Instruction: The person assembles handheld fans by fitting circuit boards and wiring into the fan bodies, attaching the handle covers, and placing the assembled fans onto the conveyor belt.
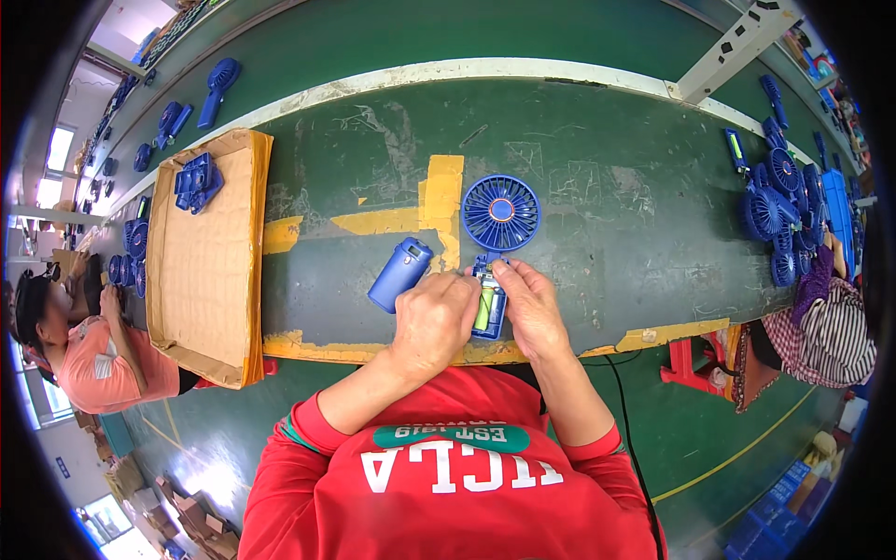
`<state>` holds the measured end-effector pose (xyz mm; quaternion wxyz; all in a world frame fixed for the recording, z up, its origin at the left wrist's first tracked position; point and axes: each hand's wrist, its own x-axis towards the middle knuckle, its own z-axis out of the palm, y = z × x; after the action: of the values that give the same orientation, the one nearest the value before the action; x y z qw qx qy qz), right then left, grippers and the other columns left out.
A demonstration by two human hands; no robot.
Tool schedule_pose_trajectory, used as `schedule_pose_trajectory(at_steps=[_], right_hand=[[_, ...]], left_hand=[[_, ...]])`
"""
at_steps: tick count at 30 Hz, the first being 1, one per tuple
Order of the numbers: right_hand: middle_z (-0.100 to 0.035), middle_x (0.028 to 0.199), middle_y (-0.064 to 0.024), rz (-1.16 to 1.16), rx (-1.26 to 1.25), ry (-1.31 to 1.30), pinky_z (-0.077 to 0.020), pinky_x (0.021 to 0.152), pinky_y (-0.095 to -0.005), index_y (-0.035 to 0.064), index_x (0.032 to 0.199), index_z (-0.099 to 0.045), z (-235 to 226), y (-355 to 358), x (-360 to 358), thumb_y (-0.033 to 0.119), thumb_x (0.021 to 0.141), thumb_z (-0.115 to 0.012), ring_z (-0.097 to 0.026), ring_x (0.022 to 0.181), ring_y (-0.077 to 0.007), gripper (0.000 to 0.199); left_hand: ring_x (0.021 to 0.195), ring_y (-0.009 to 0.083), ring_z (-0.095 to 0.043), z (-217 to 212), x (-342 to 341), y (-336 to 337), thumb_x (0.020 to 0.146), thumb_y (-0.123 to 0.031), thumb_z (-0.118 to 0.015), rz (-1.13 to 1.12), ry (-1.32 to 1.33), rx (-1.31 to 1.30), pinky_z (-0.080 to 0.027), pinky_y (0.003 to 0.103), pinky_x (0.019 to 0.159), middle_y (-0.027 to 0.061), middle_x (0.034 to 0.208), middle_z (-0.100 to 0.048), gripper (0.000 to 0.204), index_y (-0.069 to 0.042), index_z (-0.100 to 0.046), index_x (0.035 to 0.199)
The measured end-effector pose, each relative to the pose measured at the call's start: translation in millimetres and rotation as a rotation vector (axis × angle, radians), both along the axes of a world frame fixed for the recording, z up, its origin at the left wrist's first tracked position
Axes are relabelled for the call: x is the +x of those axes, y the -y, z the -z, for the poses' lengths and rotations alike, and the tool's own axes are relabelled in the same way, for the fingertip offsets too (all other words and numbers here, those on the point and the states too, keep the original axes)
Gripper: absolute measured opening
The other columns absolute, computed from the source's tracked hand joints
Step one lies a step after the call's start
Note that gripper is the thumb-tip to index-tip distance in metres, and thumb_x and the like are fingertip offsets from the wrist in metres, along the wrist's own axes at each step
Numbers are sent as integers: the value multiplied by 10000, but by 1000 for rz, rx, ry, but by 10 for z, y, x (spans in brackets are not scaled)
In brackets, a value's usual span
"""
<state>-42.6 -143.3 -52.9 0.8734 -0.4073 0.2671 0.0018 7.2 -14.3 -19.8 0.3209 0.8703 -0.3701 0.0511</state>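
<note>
A green counter point(616, 215), marked with strips of yellow tape point(441, 187), is stretched across the scene. With clock directions taken from the work between the hands, a shallow cardboard box point(191, 280) is set near 9 o'clock, and a blue part point(197, 183) is seen lying in its far end. A pile of blue fans point(770, 215) is gathered between 2 and 3 o'clock, well apart. The open handle point(488, 329) is held upright at the counter's near edge. Its upper right side is gripped by the right hand point(534, 308), with the thumb pressed near the top. The fingers of the left hand point(434, 322) are bent in against its upper left side; whether anything is pinched there cannot be told, as the fingertips are hidden. At 12 o'clock, just beyond the handle, a round fan head point(501, 213) is laid flat; it appears to be joined at the neck. At 10 o'clock a blue cover point(401, 274) is left lying tilted, apart from the handle. A green battery point(484, 303) is already seated inside. The work is judged to be partway along: the insides are exposed, and the cover is not yet fitted.
</note>
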Motion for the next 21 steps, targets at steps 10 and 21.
schedule_pose_trajectory(at_steps=[10,21], right_hand=[[-619,990,-147,-39,43,-13,-501,792,-304,-37,1053,-503,-84,49,0,196,926,-488,-615,900,-188,265],[-578,1095,-188,-110,173,51,-468,880,-352,-80,1161,-447,-118,134,-50,190,918,-394,-588,988,-233,367]], left_hand=[[930,348,-530,-335,228,-513,717,-173,-699,-173,0,333,-451,404,808,169,1066,-534,522,18,-492,1157],[823,339,-567,-241,141,-582,693,-202,-700,-260,-289,363,-470,401,720,184,897,-558,422,32,-498,979]])
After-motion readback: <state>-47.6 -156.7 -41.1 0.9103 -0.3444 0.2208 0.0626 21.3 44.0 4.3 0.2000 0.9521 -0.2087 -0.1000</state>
